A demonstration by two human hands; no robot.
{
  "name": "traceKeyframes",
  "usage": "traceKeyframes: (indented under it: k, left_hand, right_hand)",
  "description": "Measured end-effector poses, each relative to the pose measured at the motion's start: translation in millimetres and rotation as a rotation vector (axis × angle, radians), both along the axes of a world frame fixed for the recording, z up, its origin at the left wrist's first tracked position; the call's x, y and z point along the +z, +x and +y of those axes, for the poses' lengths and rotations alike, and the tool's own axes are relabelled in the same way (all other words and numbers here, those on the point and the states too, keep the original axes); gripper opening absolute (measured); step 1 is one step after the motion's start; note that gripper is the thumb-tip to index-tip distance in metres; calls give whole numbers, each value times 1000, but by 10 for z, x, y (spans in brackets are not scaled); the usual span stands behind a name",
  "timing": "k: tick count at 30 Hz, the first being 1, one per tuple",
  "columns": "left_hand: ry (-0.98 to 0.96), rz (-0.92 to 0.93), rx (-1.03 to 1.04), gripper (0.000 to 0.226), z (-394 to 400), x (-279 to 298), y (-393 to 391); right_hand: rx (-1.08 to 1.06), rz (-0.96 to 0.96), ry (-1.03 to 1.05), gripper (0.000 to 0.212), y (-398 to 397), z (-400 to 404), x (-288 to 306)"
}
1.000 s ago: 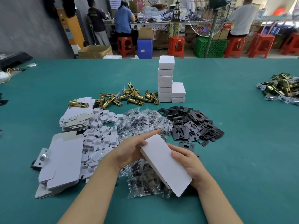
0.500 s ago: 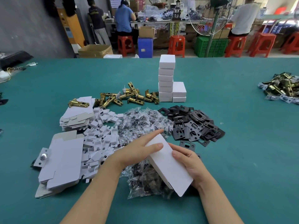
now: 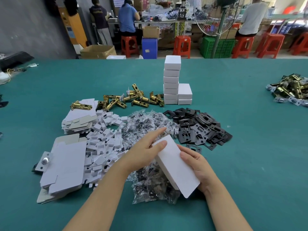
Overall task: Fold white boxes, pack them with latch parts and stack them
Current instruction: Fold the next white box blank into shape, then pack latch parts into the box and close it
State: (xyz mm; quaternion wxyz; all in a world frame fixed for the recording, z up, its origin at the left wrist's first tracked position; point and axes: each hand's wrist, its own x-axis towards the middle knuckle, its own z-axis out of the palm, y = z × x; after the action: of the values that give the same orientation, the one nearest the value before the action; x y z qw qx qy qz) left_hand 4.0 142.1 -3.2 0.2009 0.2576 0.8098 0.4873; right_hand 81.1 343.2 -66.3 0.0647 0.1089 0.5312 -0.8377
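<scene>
One plain white box [image 3: 177, 165]: my right hand [image 3: 198, 169] grips it, left hand [image 3: 146, 152] fingers press it flat.

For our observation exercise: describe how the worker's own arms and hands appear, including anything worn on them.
Two bare forearms enter from the bottom edge. No sleeves, gloves, watch, rings or bracelets show on the left hand or the right hand. The fingernails that show are short and unpainted. No markings or bandages are visible.
</scene>
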Motion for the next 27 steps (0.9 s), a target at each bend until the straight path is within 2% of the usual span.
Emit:
traceKeyframes:
  k: [1, 3, 6, 8, 11, 13, 15, 18, 20, 22, 24, 27]
  left_hand:
    - [30, 64, 50, 44, -9, 0, 7]
    - [2, 250, 60, 57, -62, -21, 13]
    - [-307, 614, -24, 81, -100, -92, 22]
    - [-405, 825, -7, 78, -64, -134, 56]
    - [-364, 997, 51, 60, -31, -214, 71]
    - [-294, 945, 116, 50, -21, -241, 42]
    - [-203, 703, 171, 46, -14, -236, 28]
    - [-82, 323, 164, 38, -29, -228, -33]
    - [-122, 248, 106, 35, -55, -216, -55]
    - [-177, 218, 57, 33, -68, -201, -71]
    - [-172, 160, 34, 31, -80, -163, -113]
    - [-73, 17, 81, 23, -154, -74, -294]
  right_hand:
    - [-51, -15, -16, 38, -13, 3, -2]
    - [-120, -50, -55, 48, -37, 25, -27]
    - [-112, -70, -62, 47, -52, 40, -41]
    - [-75, -77, -56, 41, -58, 28, -35]
    - [-75, -75, -91, 40, -49, 3, -48]
    - [-94, 12, -177, 33, -38, 27, -102]
    - [-109, 81, -211, 31, -22, 47, -141]
    - [-134, 162, 13, 44, -4, 33, -144]
    - [-51, 248, 240, 52, -4, -17, -90]
    - [-71, 257, 385, 45, -42, -65, -30]
    - [-150, 253, 444, 29, -124, -83, 20]
    - [-200, 279, 504, 26, -282, -53, 105]
